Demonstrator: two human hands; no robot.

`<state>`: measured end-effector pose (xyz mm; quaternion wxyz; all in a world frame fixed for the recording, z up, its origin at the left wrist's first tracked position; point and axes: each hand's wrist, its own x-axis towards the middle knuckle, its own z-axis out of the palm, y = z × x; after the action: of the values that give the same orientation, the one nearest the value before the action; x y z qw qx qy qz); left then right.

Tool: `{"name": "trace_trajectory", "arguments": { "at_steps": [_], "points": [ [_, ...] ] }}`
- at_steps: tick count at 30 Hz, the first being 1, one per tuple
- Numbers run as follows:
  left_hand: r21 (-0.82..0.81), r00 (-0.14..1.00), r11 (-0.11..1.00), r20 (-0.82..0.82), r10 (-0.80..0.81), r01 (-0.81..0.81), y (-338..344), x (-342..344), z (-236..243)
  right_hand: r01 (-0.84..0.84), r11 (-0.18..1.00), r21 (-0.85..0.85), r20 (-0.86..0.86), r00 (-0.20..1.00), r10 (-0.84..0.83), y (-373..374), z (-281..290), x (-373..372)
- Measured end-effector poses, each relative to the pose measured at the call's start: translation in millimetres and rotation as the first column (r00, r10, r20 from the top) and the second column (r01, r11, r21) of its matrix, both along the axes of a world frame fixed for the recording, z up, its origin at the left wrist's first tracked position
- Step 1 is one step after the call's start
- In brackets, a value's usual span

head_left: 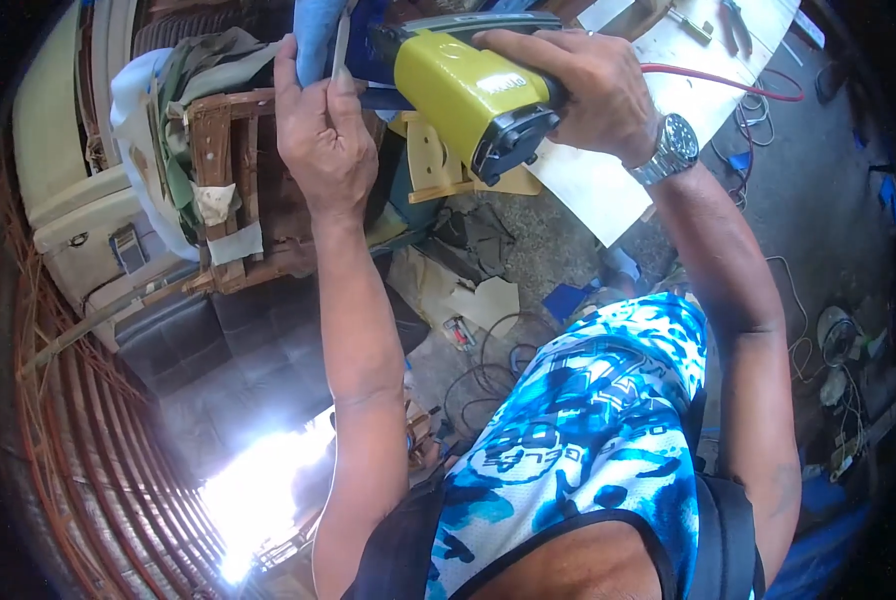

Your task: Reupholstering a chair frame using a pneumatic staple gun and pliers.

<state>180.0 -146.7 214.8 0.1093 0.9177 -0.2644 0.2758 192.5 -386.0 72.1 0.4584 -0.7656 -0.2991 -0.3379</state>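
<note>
A blue-and-white shirt (pixel 578 430) is sitting closest; the left hand (pixel 328 135) is pinching blue cloth (pixel 315 40) beside the yellow power tool (pixel 458 90) the right hand (pixel 598 85) is gripping (staying clear is safest).

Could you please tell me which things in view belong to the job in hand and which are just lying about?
In use:
- yellow power tool, in right hand
- pale strip, blue material, at left hand

Lying about:
- pliers
- dark scraps
- blue scrap

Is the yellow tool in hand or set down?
In hand: the right hand is closed around the yellow tool; whether it is running, I cannot tell.
</note>
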Motion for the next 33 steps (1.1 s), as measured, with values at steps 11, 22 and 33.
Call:
{"name": "trace_trajectory", "arguments": {
  "at_steps": [11, 22, 33],
  "points": [
    [-0.159, 0.998, 0.987, -0.064, -0.013, 0.002, -5, 10, 1, -0.084, 0.990, 0.112, -0.122, 0.988, 0.097, -6, 40, 2],
    [-0.224, 0.998, 0.974, -0.070, -0.002, -0.014, -9, 5, 1, -0.073, 0.993, 0.088, -0.022, 0.997, 0.075, -14, 40, 3],
    [-0.235, 0.974, 0.972, -0.218, -0.064, 0.011, -8, -10, 9, -0.045, 0.992, -0.120, 0.014, 0.999, 0.047, -20, 25, -5]
  ]
}}
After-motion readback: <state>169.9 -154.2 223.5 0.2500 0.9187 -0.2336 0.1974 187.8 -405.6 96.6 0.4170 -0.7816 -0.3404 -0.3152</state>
